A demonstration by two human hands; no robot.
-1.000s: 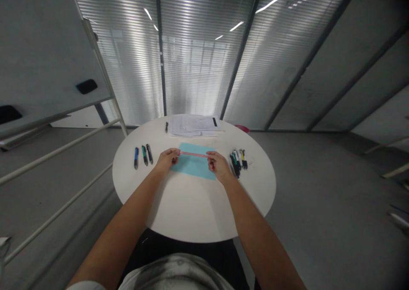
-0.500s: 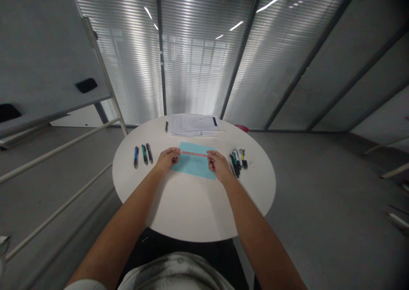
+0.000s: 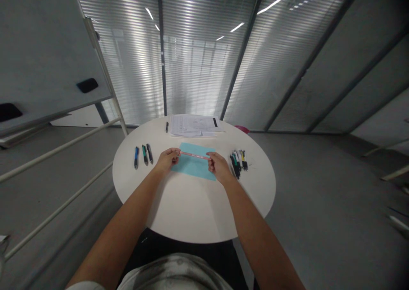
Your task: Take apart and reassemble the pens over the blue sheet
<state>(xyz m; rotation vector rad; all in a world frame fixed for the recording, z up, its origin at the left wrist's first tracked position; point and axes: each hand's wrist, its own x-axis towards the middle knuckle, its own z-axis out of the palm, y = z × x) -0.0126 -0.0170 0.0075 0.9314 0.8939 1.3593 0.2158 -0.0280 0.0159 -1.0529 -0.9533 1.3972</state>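
Observation:
A slim pinkish-red pencil [image 3: 193, 155] is stretched level between my two hands, with pale markings along its middle. My left hand [image 3: 169, 158] pinches its left end between thumb and fingers. At the other end, my right hand [image 3: 217, 164] grips it with the thumb and fingertips, and the tip is hidden there. Both hands are over a light-blue sheet [image 3: 193, 170] lying on the white round table [image 3: 191, 209]. The sheet's left and right edges are partly covered by my hands.
Left of my hands lie a blue pen [image 3: 136, 158], a green pen [image 3: 145, 155] and a dark pen [image 3: 150, 153]. Several pens [image 3: 238, 162] are bunched at right. Stacked papers [image 3: 193, 126] and another pen [image 3: 167, 127] are at the back. A whiteboard frame [image 3: 111, 91] stands left.
The pencil seems to have turned between my fingers, so pale markings now show on it. Both hands keep nearly the same place.

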